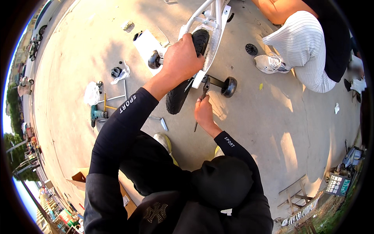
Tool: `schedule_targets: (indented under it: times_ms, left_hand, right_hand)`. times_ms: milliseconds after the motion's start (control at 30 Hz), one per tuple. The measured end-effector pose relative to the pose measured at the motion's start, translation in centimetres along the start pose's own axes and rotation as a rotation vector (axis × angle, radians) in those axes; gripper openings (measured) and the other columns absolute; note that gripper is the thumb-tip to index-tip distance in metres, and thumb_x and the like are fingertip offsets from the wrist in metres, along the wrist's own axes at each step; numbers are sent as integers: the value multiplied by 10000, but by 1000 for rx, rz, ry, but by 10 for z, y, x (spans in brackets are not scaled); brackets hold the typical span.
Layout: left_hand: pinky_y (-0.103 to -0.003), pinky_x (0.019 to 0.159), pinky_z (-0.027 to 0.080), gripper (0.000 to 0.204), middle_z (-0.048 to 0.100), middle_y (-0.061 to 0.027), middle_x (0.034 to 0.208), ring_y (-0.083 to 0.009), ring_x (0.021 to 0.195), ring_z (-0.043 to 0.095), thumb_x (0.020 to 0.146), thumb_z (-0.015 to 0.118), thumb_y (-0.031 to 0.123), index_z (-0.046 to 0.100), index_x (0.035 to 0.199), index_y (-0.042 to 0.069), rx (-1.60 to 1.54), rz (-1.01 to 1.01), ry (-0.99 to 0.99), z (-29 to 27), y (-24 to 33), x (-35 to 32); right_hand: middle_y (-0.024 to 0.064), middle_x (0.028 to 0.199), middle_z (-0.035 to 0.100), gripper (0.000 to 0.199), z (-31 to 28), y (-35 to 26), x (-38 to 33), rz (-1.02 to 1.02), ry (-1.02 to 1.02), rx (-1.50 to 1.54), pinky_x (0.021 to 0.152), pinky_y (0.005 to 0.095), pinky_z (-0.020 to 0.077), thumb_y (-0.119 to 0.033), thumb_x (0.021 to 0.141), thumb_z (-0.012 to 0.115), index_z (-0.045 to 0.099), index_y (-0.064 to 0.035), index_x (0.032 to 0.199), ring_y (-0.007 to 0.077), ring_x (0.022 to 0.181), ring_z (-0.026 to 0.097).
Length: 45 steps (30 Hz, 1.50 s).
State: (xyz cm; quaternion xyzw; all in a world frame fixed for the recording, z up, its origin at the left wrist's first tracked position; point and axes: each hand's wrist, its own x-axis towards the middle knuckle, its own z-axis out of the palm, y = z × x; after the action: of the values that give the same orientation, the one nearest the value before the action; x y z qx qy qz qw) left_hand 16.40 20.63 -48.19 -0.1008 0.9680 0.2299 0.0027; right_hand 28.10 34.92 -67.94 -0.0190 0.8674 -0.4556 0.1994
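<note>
A small white bicycle [212, 17] stands in front of me with its black tyre [177, 100] toward me. My left hand [180, 59] is closed round the bicycle beside the tyre; its fingertips are partly hidden. Small black training wheels stick out on both sides, the left training wheel [154, 60] by my left wrist and the right training wheel [230, 87] on a black bracket. My right hand [204, 112] is wrapped round a dark wrench [206, 87]. Its head sits at the axle end, close to the white chain guard [199, 77].
On the ground at left lie a white plastic bag [92, 93], a green power drill [94, 114], a yellow-handled tool [104, 101] and a cardboard box [79, 177]. A black disc [251, 49] lies beside the shoe [271, 63] of another person crouching at right. A wooden frame [298, 198] lies lower right.
</note>
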Motion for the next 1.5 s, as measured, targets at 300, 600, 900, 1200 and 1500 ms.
schedule_targets:
  times_ms: [300, 600, 900, 1200, 1500]
  left_hand:
    - [-489, 773, 570, 511, 650, -299, 991, -451, 853, 687, 786, 666, 149, 462, 1188, -92, -11, -34, -63, -1, 6, 0]
    - [-460, 645, 591, 473, 611, -285, 1007, -428, 763, 701, 762, 699, 114, 440, 1106, -84, 20, 35, -38, 6, 8, 0]
    - [-512, 715, 572, 456, 610, -323, 1009, -486, 824, 675, 771, 677, 107, 420, 1099, -79, 23, 42, -35, 8, 3, 1]
    - [-491, 753, 574, 459, 631, -328, 1018, -476, 847, 684, 751, 670, 128, 464, 1087, -109, 55, 43, -16, 4, 1, 1]
    - [-479, 776, 577, 484, 644, -323, 1011, -472, 877, 692, 758, 691, 163, 480, 1087, -121, 93, 44, -29, 1, 0, 2]
  right_hand:
    - [301, 930, 664, 226, -5, 4, 12, 30, -35, 25, 752, 528, 512, -168, 1007, 508, 473, 39, 1091, 479, 891, 658]
    - [180, 829, 588, 170, -25, 5, 7, 367, -251, 177, 654, 489, 517, -158, 999, 488, 482, 11, 1009, 337, 706, 599]
    - [22, 744, 466, 88, -109, -101, 30, 799, -545, 492, 531, 391, 462, -133, 982, 482, 485, -58, 938, 109, 536, 436]
    - [167, 758, 592, 199, -99, -14, -23, 195, -208, -15, 578, 475, 484, -203, 1001, 483, 499, -7, 974, 337, 642, 606]
    - [260, 752, 647, 185, -27, 11, -12, -31, 27, 28, 640, 545, 494, -175, 1000, 514, 483, 7, 1015, 470, 730, 647]
